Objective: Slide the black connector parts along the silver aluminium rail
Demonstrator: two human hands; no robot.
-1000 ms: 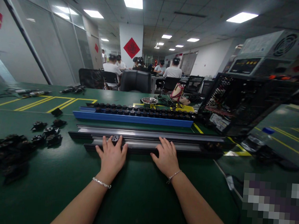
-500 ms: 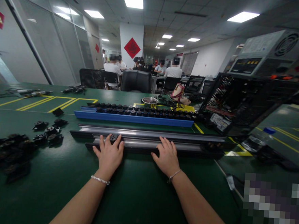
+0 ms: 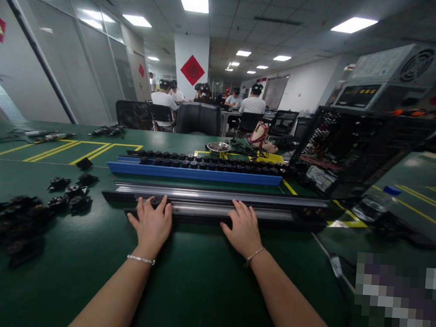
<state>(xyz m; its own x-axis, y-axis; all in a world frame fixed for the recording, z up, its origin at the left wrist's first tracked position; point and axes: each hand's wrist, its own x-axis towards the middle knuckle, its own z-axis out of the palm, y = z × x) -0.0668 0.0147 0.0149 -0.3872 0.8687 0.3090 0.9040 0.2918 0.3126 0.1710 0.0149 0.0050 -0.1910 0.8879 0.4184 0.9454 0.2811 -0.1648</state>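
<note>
Two long silver metal rails (image 3: 216, 195) lie side by side across the green table (image 3: 195, 281). My left hand (image 3: 150, 223) rests on the near rail's left part, its fingertips pinched on a small black clip (image 3: 156, 200) that sits on the rail. My right hand (image 3: 242, 230) lies on the same rail farther right, fingers spread flat over it, holding nothing. Behind the rails a blue rail (image 3: 195, 173) carries a row of several black clips.
Loose black clips (image 3: 31, 210) are heaped at the left. A metal bowl (image 3: 217, 147) stands behind the blue rail. An open black computer case (image 3: 353, 148) and a water bottle (image 3: 372, 201) stand at the right. People sit at desks in the background.
My left hand has slid the black clip leftward along the near rail. My right hand has stayed where it was.
</note>
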